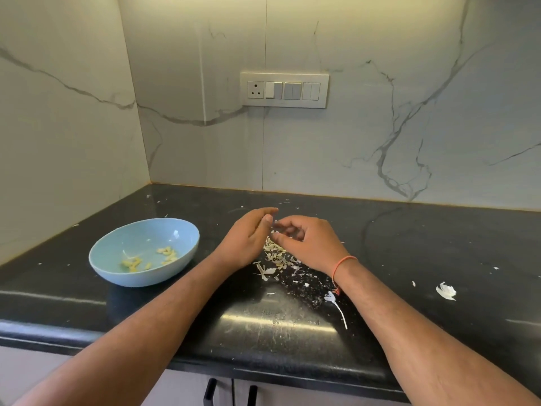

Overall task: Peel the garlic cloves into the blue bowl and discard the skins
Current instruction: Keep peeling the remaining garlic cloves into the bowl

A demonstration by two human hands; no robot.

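A blue bowl [117,260] sits on the black counter at the left, with several peeled yellowish cloves [133,263] lying inside. To its right my left hand [248,238] and my right hand [307,241] meet above a heap of papery garlic skins [276,256]. Both sets of fingers are curled inward and pinch at something small between them; it is blurred, so I cannot tell if it is a clove or a piece of skin. My right wrist wears an orange thread.
Loose skins lie scattered across the counter: a larger white scrap [446,290] at the right and a stem piece [336,306] near the front edge. A switch panel [284,89] hangs on the marble wall. Cabinet handles [209,392] show below the counter's edge.
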